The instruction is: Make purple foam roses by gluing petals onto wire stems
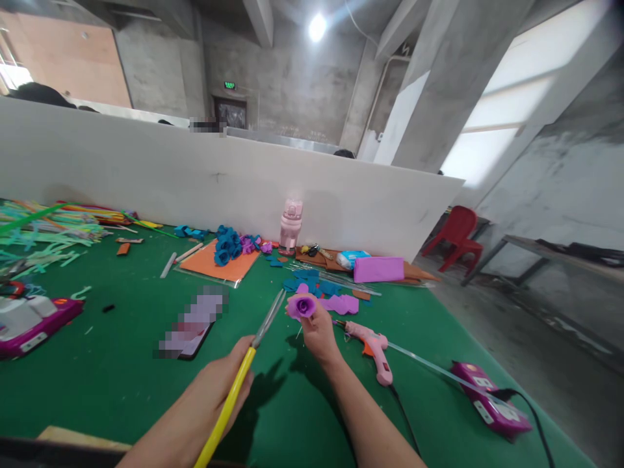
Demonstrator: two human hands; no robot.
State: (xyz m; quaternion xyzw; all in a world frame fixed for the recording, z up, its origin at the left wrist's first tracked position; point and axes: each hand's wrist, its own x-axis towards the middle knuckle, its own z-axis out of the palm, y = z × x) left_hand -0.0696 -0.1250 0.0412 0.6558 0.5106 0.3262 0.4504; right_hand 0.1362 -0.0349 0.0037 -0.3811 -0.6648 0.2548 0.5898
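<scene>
My right hand (319,330) is closed around a purple foam rose (302,305), held upright above the green table (121,383). My left hand (221,383) grips yellow-handled scissors (244,374) by the handle; their grey blades point up toward the rose, stopping just short of it on its left. Purple and blue foam pieces (336,300) lie on the table just behind the rose. A pink glue gun (373,344) lies to the right of my right wrist.
A white partition (195,175) runs along the table's far edge. Near it stand a pink bottle (291,226), an orange sheet (221,265) with blue roses (228,244), and a purple block (378,268). A purple power strip (490,398) sits right, a phone (192,325) centre-left, straws (43,231) far left.
</scene>
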